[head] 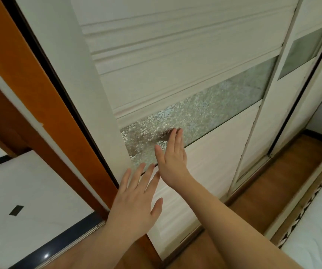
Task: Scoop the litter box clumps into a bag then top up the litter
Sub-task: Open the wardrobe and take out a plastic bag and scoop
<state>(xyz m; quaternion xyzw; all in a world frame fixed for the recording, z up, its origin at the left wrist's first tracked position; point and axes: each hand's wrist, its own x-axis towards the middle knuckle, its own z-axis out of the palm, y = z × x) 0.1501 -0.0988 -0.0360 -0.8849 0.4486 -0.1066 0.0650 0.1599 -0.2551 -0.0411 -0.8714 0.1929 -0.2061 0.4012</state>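
No litter box, bag or litter is in view. A white sliding door (210, 152) with a frosted glass strip (204, 111) fills the frame, its left edge against an orange door frame (45, 94). Wooden floor (284, 175) runs rightward beside a bed (319, 226). Both hands are spread flat, holding nothing: left hand (135, 202) near the door's edge, right hand (172, 160) at the glass.

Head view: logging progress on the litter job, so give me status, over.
Left hand and right hand open, empty, flat on white sliding door. No litter box, scoop or bag in view. Door shut ahead.
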